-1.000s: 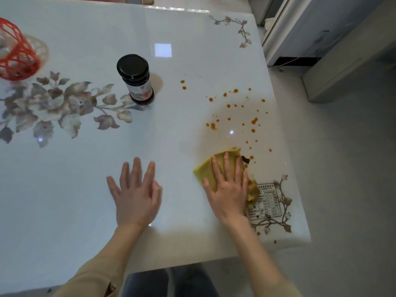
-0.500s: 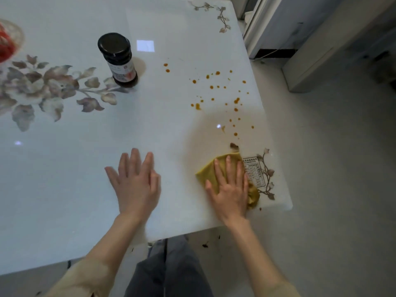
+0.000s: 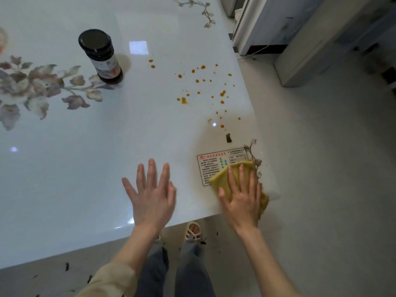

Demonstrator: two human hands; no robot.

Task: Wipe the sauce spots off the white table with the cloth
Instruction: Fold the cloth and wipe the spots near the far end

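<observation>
Cloth [image 3: 222, 179] is pressed flat at the near right corner of the desk [image 3: 107, 157] under the spread right hand [image 3: 242, 200], with the sauce spots [image 3: 222, 93] farther off, unwiped. Even pressure should be applied as it is pushed across them, the spread left hand [image 3: 152, 196] used as a brace.

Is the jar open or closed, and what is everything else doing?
jar, upright, lid on.
table, glossy, partly dirty.
sauce spots, not yet wiped.
cloth, flat at the table's near corner.
right hand, pressing flat on the cloth.
left hand, flat on the table, holding nothing.
</observation>
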